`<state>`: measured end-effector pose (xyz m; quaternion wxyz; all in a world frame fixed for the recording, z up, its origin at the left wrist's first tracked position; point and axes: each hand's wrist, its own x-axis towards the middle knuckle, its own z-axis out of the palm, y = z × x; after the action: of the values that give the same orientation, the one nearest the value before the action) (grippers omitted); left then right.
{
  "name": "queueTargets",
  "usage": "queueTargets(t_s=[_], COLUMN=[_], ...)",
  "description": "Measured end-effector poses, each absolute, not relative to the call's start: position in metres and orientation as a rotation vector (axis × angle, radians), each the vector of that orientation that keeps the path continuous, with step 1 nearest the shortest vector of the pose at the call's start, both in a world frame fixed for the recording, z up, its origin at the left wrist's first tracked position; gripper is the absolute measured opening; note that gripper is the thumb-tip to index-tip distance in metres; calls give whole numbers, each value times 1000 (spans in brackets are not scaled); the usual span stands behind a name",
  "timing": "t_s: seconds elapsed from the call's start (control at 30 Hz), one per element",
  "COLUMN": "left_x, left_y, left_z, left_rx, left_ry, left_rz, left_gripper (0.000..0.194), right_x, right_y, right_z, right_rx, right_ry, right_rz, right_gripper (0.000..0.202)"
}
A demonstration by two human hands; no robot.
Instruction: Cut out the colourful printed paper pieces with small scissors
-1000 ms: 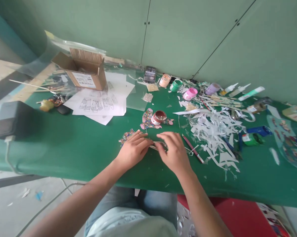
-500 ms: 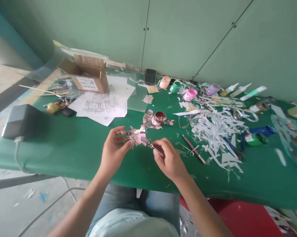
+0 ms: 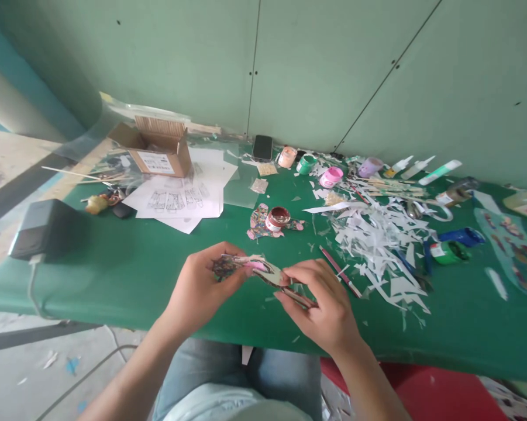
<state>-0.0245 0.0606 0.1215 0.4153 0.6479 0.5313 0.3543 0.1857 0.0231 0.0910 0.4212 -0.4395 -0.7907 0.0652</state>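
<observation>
My left hand (image 3: 206,280) pinches a patterned cut-out piece (image 3: 259,266) with a pink patch, now seen nearly edge-on. My right hand (image 3: 320,298) has its fingertips at the pale right end of this piece. A slim brownish tool (image 3: 299,297) lies in the same right hand, between thumb and fingers; its tip is hard to make out. Beyond the hands, a jar of dark red paint (image 3: 278,218) stands on another patterned cut-out (image 3: 258,222) on the green tabletop (image 3: 158,263).
White paper scraps (image 3: 368,234) are heaped to the right, beside a maroon pencil (image 3: 340,272). Paint jars, including a pink one (image 3: 331,177), line the back. Printed sheets (image 3: 175,199), a cardboard box (image 3: 162,158) and a grey block with a cable (image 3: 44,228) are at left.
The cut-out has turned from facing up to nearly edge-on. My right hand has moved right and slightly nearer, and its fingers now touch the piece; the tool has swung with it.
</observation>
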Motion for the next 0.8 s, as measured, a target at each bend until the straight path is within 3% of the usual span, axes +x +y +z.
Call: queueTargets(t_s=[0.2,0.43,0.63,0.8], left_x=[-20,-12,-5,-3], left_y=[47,41,47,52], left_z=[137,131,135,129], left_rx=[1846,1760,1187,1031], left_ry=[1301,1368,1194,1211], left_rz=[1054,1167,970,959], left_gripper=[6,8,29,33], right_x=[195,193,198,210], right_y=[16,9,12,14], right_z=[112,120,114,92], right_rx=[-1025,-1011,-1161,-1411], right_ry=[-2027,-2005,-1856,-1648], right_rz=[-107,-85,-13,216], right_gripper=[30,24,21,11])
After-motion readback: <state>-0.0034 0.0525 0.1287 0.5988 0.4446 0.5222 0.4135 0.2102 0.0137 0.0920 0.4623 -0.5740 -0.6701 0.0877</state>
